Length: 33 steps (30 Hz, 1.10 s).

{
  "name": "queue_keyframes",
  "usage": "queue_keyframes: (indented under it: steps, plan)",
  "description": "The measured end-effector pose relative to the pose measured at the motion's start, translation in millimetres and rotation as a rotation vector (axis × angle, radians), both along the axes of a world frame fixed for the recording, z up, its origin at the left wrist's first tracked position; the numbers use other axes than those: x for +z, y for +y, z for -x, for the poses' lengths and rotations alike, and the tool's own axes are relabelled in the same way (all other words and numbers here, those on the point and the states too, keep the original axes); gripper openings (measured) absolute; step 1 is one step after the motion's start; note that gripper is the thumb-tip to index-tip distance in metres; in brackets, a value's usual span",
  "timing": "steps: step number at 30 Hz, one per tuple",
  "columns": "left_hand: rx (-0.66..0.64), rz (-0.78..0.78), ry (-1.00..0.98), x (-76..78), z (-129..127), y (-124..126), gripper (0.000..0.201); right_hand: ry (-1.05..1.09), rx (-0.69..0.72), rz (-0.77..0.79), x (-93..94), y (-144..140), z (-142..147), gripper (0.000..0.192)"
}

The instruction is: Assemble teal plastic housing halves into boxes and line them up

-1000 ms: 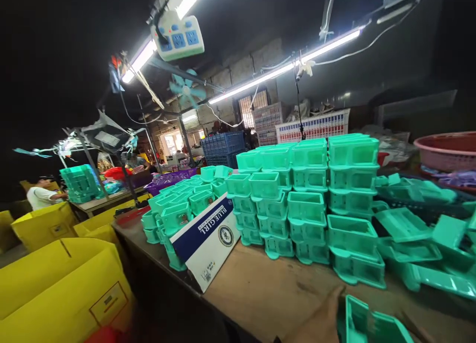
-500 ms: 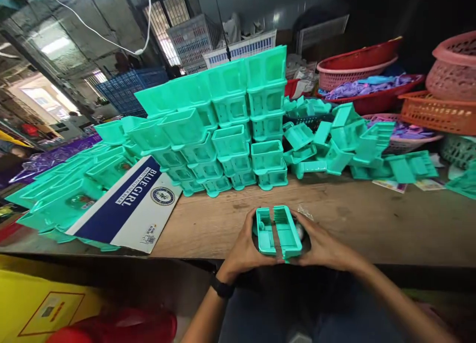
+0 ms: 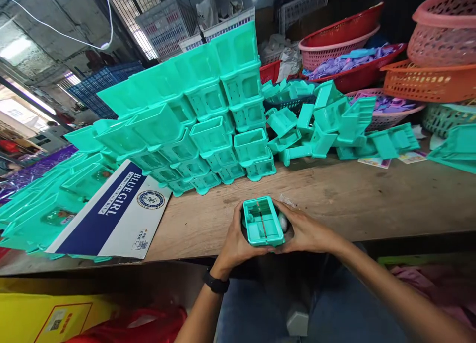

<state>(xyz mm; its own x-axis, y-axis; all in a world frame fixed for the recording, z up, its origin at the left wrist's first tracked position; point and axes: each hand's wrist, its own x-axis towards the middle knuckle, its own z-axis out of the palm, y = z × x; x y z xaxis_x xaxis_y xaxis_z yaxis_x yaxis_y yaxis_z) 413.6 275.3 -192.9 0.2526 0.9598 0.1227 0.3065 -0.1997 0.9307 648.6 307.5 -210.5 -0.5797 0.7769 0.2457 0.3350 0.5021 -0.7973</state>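
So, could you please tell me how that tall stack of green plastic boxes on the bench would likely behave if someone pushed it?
The stack of green plastic boxes would probably tip or slide apart: the boxes sit loosely and slightly askew, several rows high. Each looks like a thin-walled hollow moulding, so likely light and fairly stiff. Their glossy surfaces suggest they slip easily on the wooden bench.

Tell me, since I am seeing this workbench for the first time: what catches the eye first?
The tall stack of teal plastic boxes at the back left of the wooden table dominates. At the near edge, the left hand and right hand clasp one teal box between them. Red, pink and orange baskets crowd the far right, and a blue-and-white "BLUE GIRL" carton lies flat on the left.
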Motion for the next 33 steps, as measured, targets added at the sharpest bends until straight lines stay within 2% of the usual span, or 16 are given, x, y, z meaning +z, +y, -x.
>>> queue_keyframes:
  steps: [14, 24, 33]
  plan:
    - [0.053, -0.057, 0.021, -3.1, 1, 1, 0.126, -0.011, 0.054, -0.047, 5.5, 1, 1, 0.132]
    - [0.043, -0.109, 0.069, -3.0, 3, -1, 0.125, 0.007, 0.079, -0.072, -6.4, 0, 1, 0.139]
    - [0.059, -0.076, 0.133, -2.2, 5, -4, 0.128, 0.020, 0.089, -0.060, -2.6, 2, 3, 0.131]
